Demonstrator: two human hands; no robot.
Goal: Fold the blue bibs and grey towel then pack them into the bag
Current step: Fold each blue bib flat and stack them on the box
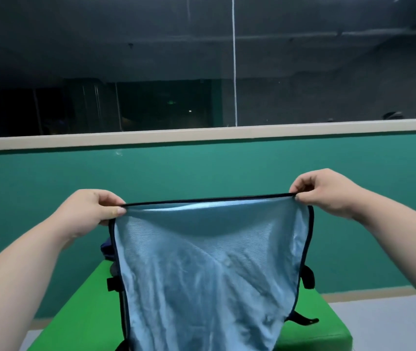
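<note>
A light blue mesh bib (202, 269) with dark edging hangs in the air in front of me, stretched flat by its top edge. My left hand (93, 211) pinches the top left corner. My right hand (326, 191) pinches the top right corner. The bib's lower part drops out of the bottom of the frame over a bright green table (75, 312). Black straps (308, 276) stick out at the bib's sides. A dark blue item (107, 249) peeks from behind the bib's left edge; I cannot tell what it is. The grey towel is not in sight.
A teal wall (50, 186) with a cream ledge runs behind the table, with dark glass above it. Pale floor (392, 325) shows to the right of the table.
</note>
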